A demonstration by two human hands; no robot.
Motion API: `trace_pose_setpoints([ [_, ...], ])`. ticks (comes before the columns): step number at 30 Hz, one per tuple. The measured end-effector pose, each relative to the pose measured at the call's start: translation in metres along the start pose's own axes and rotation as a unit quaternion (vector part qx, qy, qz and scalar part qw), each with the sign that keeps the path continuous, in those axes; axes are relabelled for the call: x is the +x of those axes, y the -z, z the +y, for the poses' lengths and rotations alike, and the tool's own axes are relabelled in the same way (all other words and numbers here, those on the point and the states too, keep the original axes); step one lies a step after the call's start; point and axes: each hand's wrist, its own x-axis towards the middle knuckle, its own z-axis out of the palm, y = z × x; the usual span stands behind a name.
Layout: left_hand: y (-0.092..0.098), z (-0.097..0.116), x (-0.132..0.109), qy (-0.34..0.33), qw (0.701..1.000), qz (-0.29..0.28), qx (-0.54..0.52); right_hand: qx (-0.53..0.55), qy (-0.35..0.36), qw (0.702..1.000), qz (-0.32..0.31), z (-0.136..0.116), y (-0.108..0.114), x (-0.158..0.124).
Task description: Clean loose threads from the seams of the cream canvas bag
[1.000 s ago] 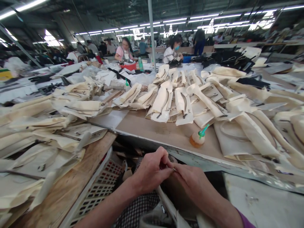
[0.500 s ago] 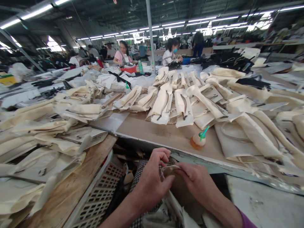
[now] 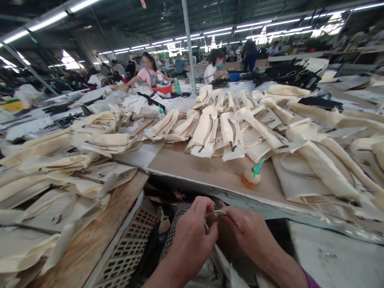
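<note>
Over my lap, my left hand [image 3: 195, 234] and my right hand [image 3: 247, 232] are both closed on the edge of a cream fabric piece [image 3: 220, 262]. The left fingers and thumb pinch the edge from the left. My right thumb and fingers grip the same edge a little to the right, and the fabric hangs below between my wrists. Part of the pinched edge is hidden behind the fingers. Beyond my hands, on the brown table [image 3: 192, 164], stands a small round bottle [image 3: 251, 178] with a green nozzle.
Cream fabric pieces with zippers [image 3: 207, 132] lie heaped across the table. More are piled on the wooden board [image 3: 99, 224] at left. Below it sits a white plastic basket [image 3: 129, 240]. A pale panel [image 3: 339, 252] is at right. Two people work across the table.
My left hand has moved slightly down, and its fingers have closed in on the fabric edge. My right hand keeps its grip. Across the table, a person in pink now reaches out an arm.
</note>
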Motion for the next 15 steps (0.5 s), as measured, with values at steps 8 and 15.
trace_pose_setpoints([
  [8,0.000,-0.004,0.002,-0.098,0.979,0.026,0.175,-0.049,-0.002,0.999,-0.002,-0.003,-0.005,0.003],
  [15,-0.009,-0.030,0.008,-0.198,0.952,0.087,0.215,-0.144,-0.035,0.988,-0.039,-0.009,-0.009,0.016],
])
